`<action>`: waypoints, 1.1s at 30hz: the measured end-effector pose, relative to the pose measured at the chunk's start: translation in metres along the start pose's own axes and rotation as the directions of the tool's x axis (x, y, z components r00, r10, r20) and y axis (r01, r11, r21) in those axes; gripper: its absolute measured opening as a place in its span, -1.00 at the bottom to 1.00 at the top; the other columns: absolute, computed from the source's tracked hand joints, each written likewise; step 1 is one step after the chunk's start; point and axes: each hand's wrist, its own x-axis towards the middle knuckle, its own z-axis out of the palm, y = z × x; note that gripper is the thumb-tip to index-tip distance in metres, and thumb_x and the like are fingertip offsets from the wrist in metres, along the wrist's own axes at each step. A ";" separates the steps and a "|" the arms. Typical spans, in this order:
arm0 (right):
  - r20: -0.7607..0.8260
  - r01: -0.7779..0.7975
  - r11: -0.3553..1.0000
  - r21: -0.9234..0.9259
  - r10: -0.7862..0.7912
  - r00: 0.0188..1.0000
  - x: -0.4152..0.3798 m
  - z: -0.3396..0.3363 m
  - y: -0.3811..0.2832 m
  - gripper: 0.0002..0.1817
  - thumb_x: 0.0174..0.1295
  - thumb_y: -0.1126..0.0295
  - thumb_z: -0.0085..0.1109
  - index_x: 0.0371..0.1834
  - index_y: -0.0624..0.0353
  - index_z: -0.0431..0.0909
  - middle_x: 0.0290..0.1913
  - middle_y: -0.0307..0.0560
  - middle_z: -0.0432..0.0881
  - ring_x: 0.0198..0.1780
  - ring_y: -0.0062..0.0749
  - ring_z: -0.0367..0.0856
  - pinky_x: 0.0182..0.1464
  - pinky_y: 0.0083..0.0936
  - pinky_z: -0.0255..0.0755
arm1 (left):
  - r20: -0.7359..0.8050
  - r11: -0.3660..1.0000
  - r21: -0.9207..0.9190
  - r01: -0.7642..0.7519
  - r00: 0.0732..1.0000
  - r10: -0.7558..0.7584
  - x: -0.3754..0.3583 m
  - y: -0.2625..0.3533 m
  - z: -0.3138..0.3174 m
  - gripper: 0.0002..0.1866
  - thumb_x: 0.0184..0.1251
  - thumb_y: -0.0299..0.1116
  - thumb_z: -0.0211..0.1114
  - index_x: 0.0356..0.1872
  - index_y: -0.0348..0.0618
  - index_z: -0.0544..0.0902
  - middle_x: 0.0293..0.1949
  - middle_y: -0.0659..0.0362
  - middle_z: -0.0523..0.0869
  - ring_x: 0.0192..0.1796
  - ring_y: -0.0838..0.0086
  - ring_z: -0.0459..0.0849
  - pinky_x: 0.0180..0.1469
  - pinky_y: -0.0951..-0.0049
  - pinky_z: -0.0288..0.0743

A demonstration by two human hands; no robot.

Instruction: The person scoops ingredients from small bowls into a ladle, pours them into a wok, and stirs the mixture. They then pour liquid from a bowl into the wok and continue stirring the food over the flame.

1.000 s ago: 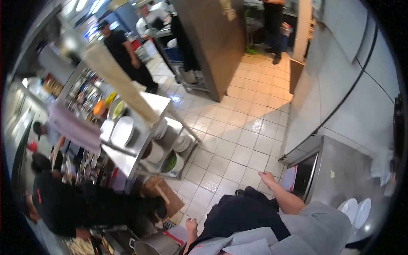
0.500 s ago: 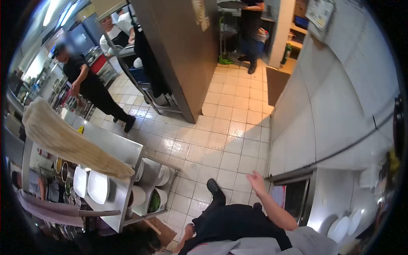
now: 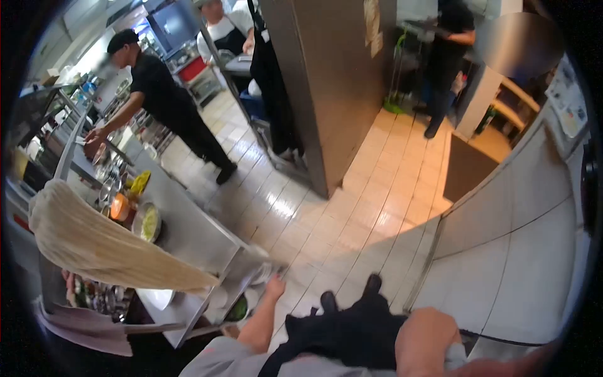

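Head view of a restaurant kitchen. Lower centre: the wearer's left hand (image 3: pixel 274 288), fingers loosely spread and holding nothing, hangs just beside the corner of a stainless steel prep table (image 3: pixel 188 232). The right forearm (image 3: pixel 422 342) fills the lower right; its hand is out of frame. Left of the frame: a large, thin, folded flatbread (image 3: pixel 107 248) lies across the table, above a white plate (image 3: pixel 157 298). A bowl of green food (image 3: pixel 149 222) stands on the tabletop. Upper left: a person in black (image 3: pixel 164 103) reaches toward a counter. Centre: cream floor tiles (image 3: pixel 370 207).

Steel prep table (image 3: pixel 188 235), left hand (image 3: pixel 274 288) just beside
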 end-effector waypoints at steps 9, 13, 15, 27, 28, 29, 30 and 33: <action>-0.012 -0.154 0.964 0.215 0.161 0.987 0.085 -0.144 0.019 -0.28 0.37 0.01 -0.24 0.49 0.15 -0.12 0.31 0.02 0.28 0.31 -0.20 0.27 0.33 -0.20 0.06 | -0.125 0.926 0.077 0.370 0.925 -0.360 -0.071 -0.007 0.058 -0.43 0.05 -0.20 0.22 0.08 -0.35 0.50 -0.02 -0.26 0.62 0.08 -0.08 0.58 0.17 0.15 0.43; 0.033 -0.293 0.915 0.277 0.296 0.955 0.126 -0.194 0.027 -0.21 0.35 -0.06 -0.21 0.50 0.15 -0.17 0.27 0.06 0.30 0.26 -0.14 0.31 0.30 -0.18 0.11 | -0.150 0.864 0.059 0.499 0.860 -0.487 -0.102 -0.005 0.094 -0.41 0.10 -0.21 0.19 0.13 -0.40 0.45 0.01 -0.30 0.59 0.12 -0.11 0.54 0.20 0.15 0.41; 0.079 -0.388 0.876 0.288 0.382 0.921 0.135 -0.213 0.035 -0.17 0.34 -0.10 -0.20 0.51 0.15 -0.20 0.25 0.08 0.32 0.24 -0.11 0.34 0.28 -0.18 0.14 | -0.241 0.852 -0.095 0.515 0.819 -0.521 -0.105 0.032 0.101 -0.40 0.13 -0.16 0.22 0.11 -0.42 0.46 0.02 -0.30 0.58 0.12 -0.09 0.54 0.19 0.15 0.42; 0.257 -0.825 0.049 -0.563 0.959 -0.119 0.007 -0.380 0.090 -0.38 0.40 0.21 -0.07 0.45 0.21 0.06 0.16 0.03 0.39 0.15 -0.33 0.45 0.17 -0.41 0.31 | -0.213 0.172 -0.843 0.510 -0.023 -0.977 -0.166 0.255 0.298 -0.47 0.13 -0.27 0.16 0.12 -0.35 0.43 -0.06 -0.31 0.60 0.01 -0.13 0.57 0.09 0.05 0.46; 0.256 -0.745 0.010 -0.667 0.942 -0.217 -0.020 -0.416 0.087 -0.46 0.40 0.33 -0.05 0.41 0.19 0.17 0.14 -0.03 0.42 0.11 -0.41 0.47 0.12 -0.50 0.35 | -0.158 0.103 -0.858 0.503 -0.068 -0.985 -0.181 0.281 0.322 -0.48 0.13 -0.29 0.15 0.12 -0.36 0.42 -0.05 -0.31 0.59 0.02 -0.14 0.56 0.11 0.04 0.44; 0.228 -0.629 -0.065 -0.774 0.899 -0.373 -0.046 -0.456 0.077 -0.42 0.37 0.30 0.01 0.41 0.26 0.17 0.17 0.04 0.41 0.14 -0.36 0.46 0.16 -0.48 0.33 | -0.111 0.044 -0.867 0.496 -0.106 -0.988 -0.198 0.308 0.349 -0.48 0.13 -0.30 0.14 0.12 -0.37 0.42 -0.03 -0.31 0.58 0.04 -0.15 0.55 0.13 0.03 0.43; 0.169 -0.482 -0.121 -0.868 0.841 -0.514 -0.066 -0.490 0.072 -0.38 0.35 0.27 0.08 0.40 0.32 0.16 0.21 0.12 0.40 0.16 -0.31 0.45 0.19 -0.46 0.31 | -0.061 0.007 -0.816 0.578 -0.074 -0.995 -0.210 0.320 0.397 -0.48 0.12 -0.28 0.18 0.11 -0.37 0.44 -0.01 -0.29 0.57 0.05 -0.12 0.55 0.12 0.06 0.43; 0.252 -0.370 -0.100 -0.924 0.568 -0.783 -0.122 -0.575 0.065 -0.43 0.37 0.20 0.06 0.33 0.34 0.29 0.20 0.08 0.47 0.15 -0.37 0.46 0.20 -0.57 0.30 | 0.061 -0.203 -0.860 0.468 -0.301 -0.952 -0.223 0.391 0.478 -0.51 0.10 -0.28 0.20 0.03 -0.38 0.49 -0.03 -0.27 0.59 0.03 -0.10 0.56 0.07 0.07 0.45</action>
